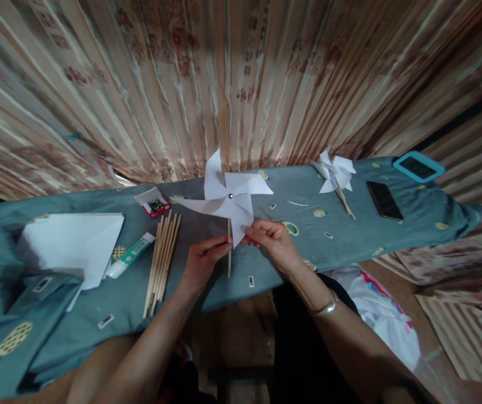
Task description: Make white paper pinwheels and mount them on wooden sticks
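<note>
A white paper pinwheel (236, 193) faces me at the middle of the view, with a round metal pin at its centre. Its thin wooden stick (229, 264) runs down behind the lower blade. My left hand (207, 255) is closed, pinching that stick between thumb and fingers just under the blades. With thumb and forefinger, my right hand (268, 238) grips the edge of the lower blade. Green-handled scissors (290, 228) lie beside the right hand, partly hidden by it. Left of my left hand, a bundle of wooden sticks (164, 258) rests on the cloth.
White paper sheets (97, 235), a glue tube (131, 255) and an opened red box of metal pins (155, 205) lie at left. At right are several folded pinwheels (336, 173) on sticks, a black phone (384, 200) and a blue-framed device (419, 166). A curtain (241, 84) hangs behind the table.
</note>
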